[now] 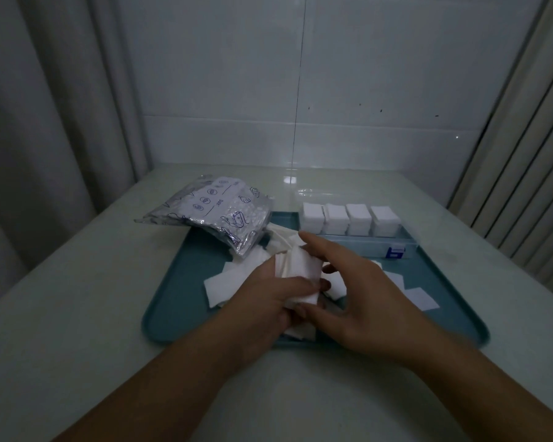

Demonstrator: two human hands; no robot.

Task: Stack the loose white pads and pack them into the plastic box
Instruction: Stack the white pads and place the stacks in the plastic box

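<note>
My left hand (268,301) grips a small stack of white pads (300,269) over the middle of the teal tray (173,301). My right hand (358,288) hovers beside the stack with fingers spread and relaxed, its fingertips near the stack's top edge. Loose white pads (224,282) lie scattered on the tray left of my hands, and more loose pads (423,298) lie to the right. The clear plastic box (406,244) stands at the tray's far right with several pad stacks (348,218) side by side in it.
A crinkled silver printed bag (217,212) lies across the tray's far left corner, with pads spilling from under it. The tray sits on a pale table (77,314) against a tiled wall. Curtains hang at the left and right.
</note>
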